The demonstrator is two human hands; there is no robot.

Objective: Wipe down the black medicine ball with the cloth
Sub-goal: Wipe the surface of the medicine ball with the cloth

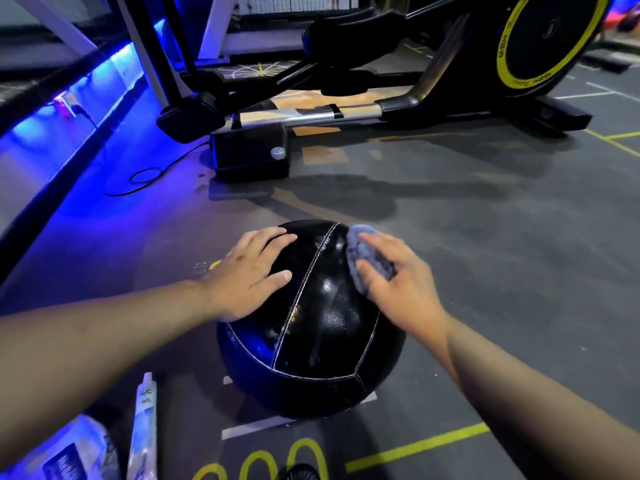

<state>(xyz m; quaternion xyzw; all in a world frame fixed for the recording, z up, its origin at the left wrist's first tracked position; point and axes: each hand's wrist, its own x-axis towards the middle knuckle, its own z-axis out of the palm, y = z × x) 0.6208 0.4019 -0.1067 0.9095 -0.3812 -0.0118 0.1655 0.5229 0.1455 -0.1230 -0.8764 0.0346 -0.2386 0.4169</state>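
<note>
The black medicine ball (318, 344), shiny with white stitched seams, sits on the dark gym floor just in front of me. My left hand (247, 277) rests flat on its upper left side, fingers straight. My right hand (398, 280) holds a crumpled grey-blue cloth (363, 252) and presses it against the ball's upper right side, beside the top seam. Part of the cloth is hidden under my fingers.
An elliptical trainer (381, 98) with a yellow-ringed flywheel (547, 39) stands behind the ball. A black cable (145, 174) lies on the floor at left, below a blue-lit wall strip. Plastic packages (143, 431) lie at bottom left. Yellow floor markings (415, 445) run near my feet.
</note>
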